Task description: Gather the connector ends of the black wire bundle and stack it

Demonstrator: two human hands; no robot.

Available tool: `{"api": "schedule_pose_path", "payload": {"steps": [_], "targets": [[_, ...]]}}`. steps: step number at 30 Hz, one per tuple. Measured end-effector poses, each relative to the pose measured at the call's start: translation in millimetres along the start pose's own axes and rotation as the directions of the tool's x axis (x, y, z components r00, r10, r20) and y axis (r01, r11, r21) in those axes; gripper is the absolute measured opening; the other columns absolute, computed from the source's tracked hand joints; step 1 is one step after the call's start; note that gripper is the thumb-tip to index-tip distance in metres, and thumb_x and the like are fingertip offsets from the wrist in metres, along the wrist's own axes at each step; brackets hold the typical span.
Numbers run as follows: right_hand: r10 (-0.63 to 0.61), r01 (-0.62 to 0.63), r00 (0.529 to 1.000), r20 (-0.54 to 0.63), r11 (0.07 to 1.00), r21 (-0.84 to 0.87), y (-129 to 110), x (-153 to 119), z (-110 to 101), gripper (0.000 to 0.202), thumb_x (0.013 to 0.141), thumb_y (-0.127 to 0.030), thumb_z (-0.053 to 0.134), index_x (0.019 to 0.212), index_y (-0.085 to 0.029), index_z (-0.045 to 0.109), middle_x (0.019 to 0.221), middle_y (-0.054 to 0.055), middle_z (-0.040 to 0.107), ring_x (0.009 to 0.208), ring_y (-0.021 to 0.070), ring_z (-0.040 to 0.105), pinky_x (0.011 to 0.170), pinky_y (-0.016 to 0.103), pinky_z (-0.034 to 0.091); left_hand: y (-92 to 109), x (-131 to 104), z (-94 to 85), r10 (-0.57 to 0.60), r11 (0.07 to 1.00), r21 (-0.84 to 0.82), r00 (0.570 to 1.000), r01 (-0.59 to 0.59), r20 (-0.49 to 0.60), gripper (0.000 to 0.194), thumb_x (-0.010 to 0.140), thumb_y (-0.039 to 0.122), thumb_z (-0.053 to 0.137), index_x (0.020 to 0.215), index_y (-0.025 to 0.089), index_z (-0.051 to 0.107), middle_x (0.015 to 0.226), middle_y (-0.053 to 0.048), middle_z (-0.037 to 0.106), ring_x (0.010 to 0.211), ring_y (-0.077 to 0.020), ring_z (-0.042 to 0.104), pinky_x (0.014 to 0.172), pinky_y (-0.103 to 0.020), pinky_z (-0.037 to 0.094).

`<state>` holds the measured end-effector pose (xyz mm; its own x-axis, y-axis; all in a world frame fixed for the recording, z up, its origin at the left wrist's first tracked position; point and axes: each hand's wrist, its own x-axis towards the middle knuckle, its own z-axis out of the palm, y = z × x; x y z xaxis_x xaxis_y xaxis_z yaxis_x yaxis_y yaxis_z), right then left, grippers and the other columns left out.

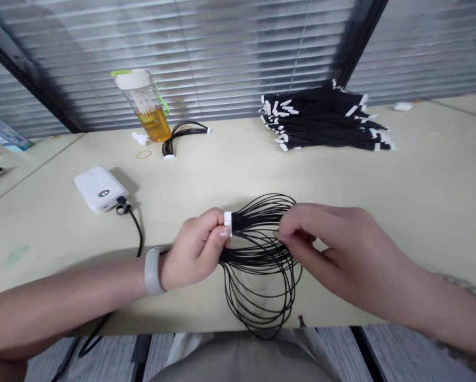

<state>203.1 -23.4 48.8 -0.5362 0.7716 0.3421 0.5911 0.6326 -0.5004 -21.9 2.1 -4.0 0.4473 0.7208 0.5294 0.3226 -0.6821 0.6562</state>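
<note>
A bundle of thin black wires [261, 257] with a white connector [228, 223] at its end is held over the table's near part. My left hand [200, 246] is closed round the connector end, thumb and forefinger pinching the white piece. From there the wires loop out to the right and several hang down near the table's front edge. At the right side of the loops, my right hand [325, 239] is closed, its thumb and forefinger pinched together on wires. The exact wires between those fingertips are partly hidden.
A pile of black wire harnesses [329, 119] with white connectors lies at the back right. At the back left stand a bottle of amber liquid [156, 124] and a small harness [180, 137]. A white power bank [101, 187] with a black cable [137, 228] sits left.
</note>
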Motion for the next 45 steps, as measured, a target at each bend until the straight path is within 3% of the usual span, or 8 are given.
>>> {"api": "schedule_pose_path", "payload": {"steps": [4,12,21,27,33,39,42,45], "targets": [[-0.072,0.076,0.997,0.036,0.990,-0.122,4,0,1,0.017,0.082,-0.003,0.047,0.077,-0.015,0.059,0.072,0.001,0.056,0.064,0.0094,0.051,0.056,0.022,0.037,0,1,0.0,-0.004,1.000,-0.015,1.000,0.004,0.008,0.024,0.094,0.023,0.037,0.073,0.017,0.045,0.058,0.002,0.054,0.048,-0.0063,0.047,0.047,-0.017,0.039],[-0.090,0.095,0.995,0.035,0.971,-0.220,10,0,5,0.018,0.089,-0.015,0.047,0.080,-0.017,0.063,0.080,0.004,0.062,0.067,0.0114,0.056,0.057,0.023,0.038,1,1,0.4,-0.002,1.000,-0.019,1.000,0.002,-0.009,0.027,0.095,0.025,0.037,0.071,0.017,0.045,0.058,0.002,0.054,0.050,-0.0063,0.049,0.048,-0.016,0.039],[0.080,-0.076,0.992,0.096,0.996,-0.042,13,4,-7,0.013,0.078,-0.007,0.053,0.075,-0.020,0.054,0.062,-0.007,0.056,0.053,0.0060,0.046,0.049,0.019,0.033,-4,-2,0.5,-0.052,0.993,-0.109,0.999,0.050,-0.010,0.034,0.097,0.037,0.034,0.072,0.017,0.047,0.059,0.002,0.053,0.051,-0.0071,0.047,0.050,-0.019,0.038],[-0.018,0.028,0.996,0.092,0.994,-0.107,14,8,-3,0.019,0.078,-0.003,0.049,0.070,-0.018,0.059,0.065,-0.003,0.059,0.057,0.0070,0.048,0.054,0.021,0.033,-1,-1,0.9,-0.089,0.988,-0.131,0.996,0.087,-0.012,0.038,0.097,0.040,0.032,0.072,0.016,0.048,0.059,0.002,0.052,0.052,-0.0077,0.047,0.051,-0.021,0.038],[0.046,-0.046,0.998,0.051,0.999,-0.011,23,12,0,0.015,0.078,-0.006,0.054,0.070,-0.018,0.058,0.063,-0.004,0.059,0.055,0.0066,0.051,0.052,0.019,0.037,0,-2,1.6,-0.121,0.979,-0.165,0.993,0.117,-0.013,0.039,0.097,0.042,0.031,0.072,0.017,0.048,0.059,0.001,0.052,0.054,-0.0084,0.049,0.052,-0.022,0.038],[-0.108,0.109,0.994,0.016,0.991,-0.074,30,13,18,0.021,0.083,-0.006,0.046,0.081,-0.016,0.064,0.084,0.005,0.060,0.075,0.0115,0.056,0.066,0.022,0.043,-2,-1,2.7,-0.127,0.982,-0.146,0.991,0.120,-0.042,0.038,0.097,0.040,0.030,0.073,0.017,0.047,0.060,0.002,0.051,0.052,-0.0085,0.046,0.052,-0.023,0.038],[-0.028,0.029,1.000,0.011,0.989,-0.146,25,14,21,0.016,0.082,-0.011,0.049,0.081,-0.016,0.065,0.083,0.006,0.056,0.072,0.0133,0.053,0.064,0.025,0.042,-2,0,3.0,-0.128,0.987,-0.105,0.990,0.121,-0.060,0.036,0.098,0.038,0.029,0.073,0.017,0.046,0.059,0.002,0.051,0.051,-0.0089,0.045,0.050,-0.023,0.037],[0.093,-0.082,0.992,0.085,0.989,-0.122,18,14,16,0.015,0.083,-0.017,0.051,0.077,-0.017,0.065,0.067,0.001,0.055,0.060,0.0111,0.049,0.056,0.025,0.038,1,0,2.2,-0.098,0.993,-0.066,0.994,0.094,-0.055,0.034,0.097,0.036,0.030,0.073,0.018,0.045,0.058,0.002,0.052,0.050,-0.0093,0.046,0.049,-0.023,0.038]]}}
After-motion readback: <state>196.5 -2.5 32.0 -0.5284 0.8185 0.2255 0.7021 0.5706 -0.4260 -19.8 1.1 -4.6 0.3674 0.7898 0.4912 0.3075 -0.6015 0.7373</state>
